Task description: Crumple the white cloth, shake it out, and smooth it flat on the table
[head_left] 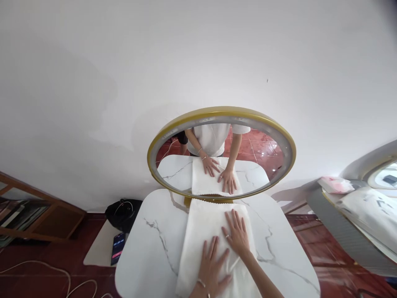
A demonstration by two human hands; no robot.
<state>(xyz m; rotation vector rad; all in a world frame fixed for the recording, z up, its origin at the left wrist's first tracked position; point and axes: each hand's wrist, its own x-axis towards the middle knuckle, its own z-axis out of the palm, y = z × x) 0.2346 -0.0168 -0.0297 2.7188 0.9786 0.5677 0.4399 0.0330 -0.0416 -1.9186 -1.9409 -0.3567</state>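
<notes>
A white cloth (pixel 198 219) lies flat and lengthwise over the middle of a marble-patterned table (pixel 145 252). My left hand (pixel 212 267) rests on the cloth close to me, palm down with its fingers spread; a bracelet circles its wrist. Farther forward and to the right, my right hand (pixel 237 232) presses flat on the same cloth, fingers stretched out, with a ring on one of them. Small creases run through the cloth between the two hands. Its near end passes out of the picture.
An oval gold-rimmed mirror (pixel 221 111) stands at the table's far edge, reflecting both hands. On a low stool (pixel 97 244) at left are a black bag (pixel 122 214) and a phone (pixel 118 248). Right, a grey side table (pixel 338 227) holds white fabric (pixel 369 207). A cable (pixel 66 275) crosses the floor.
</notes>
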